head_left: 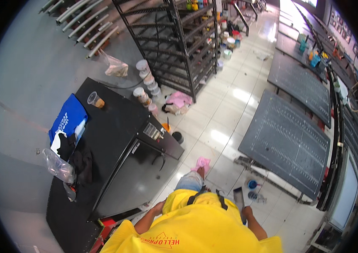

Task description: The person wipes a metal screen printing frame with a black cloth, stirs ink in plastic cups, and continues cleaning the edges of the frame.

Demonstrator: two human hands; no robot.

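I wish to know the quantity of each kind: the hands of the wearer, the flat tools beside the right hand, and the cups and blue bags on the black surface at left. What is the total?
Hands (left hand, right hand): 2
Flat tool: 1
Cup: 1
Blue bag: 1
Total: 5

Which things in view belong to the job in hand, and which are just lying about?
Likely part of the job:
flat dark tool, apparently held in the right hand

Likely just lying about:
blue bag on the black table
clear cup, also on that table
pink bundle by the rack
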